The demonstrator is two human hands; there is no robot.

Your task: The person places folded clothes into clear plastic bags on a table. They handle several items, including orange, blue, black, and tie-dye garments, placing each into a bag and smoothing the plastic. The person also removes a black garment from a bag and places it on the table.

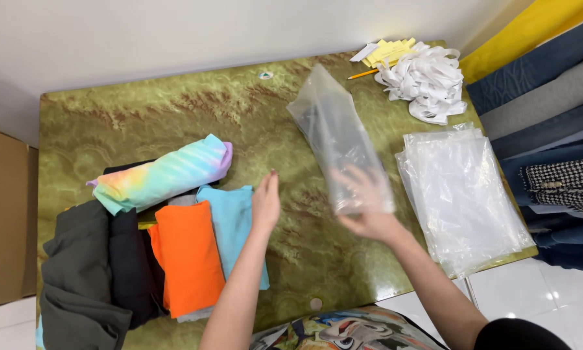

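Plastic bag [340, 146]: clear, held up off the tabletop by its near end, the rest slanting away toward the far edge; raised this way it hangs free of the other items.
Right hand [366, 207]: seen partly through the bag film; fingers [351, 176] curled around the bag's lower end, gripping it.
Left hand [265, 202]: empty, fingers together and nearly straight, edge-on above the tabletop between the bag and the clothes, touching neither.
Tabletop [175, 113]: green marbled surface, carrying everything listed.
Bag stack [463, 198]: flat pile of clear bags at the right edge, just beside the right hand, within easy reach.
Clothes [188, 256]: folded pieces at the left, orange and light blue uppermost near the left hand, dark and grey ones toward the corner.
Roll [165, 174]: pastel tie-dye garment rolled up, lying across the far side of the clothes.
Strips [428, 81]: heap of white strips at the far right corner, with yellow slips [389, 52] and a pencil [364, 74] beside it, well apart from both hands.
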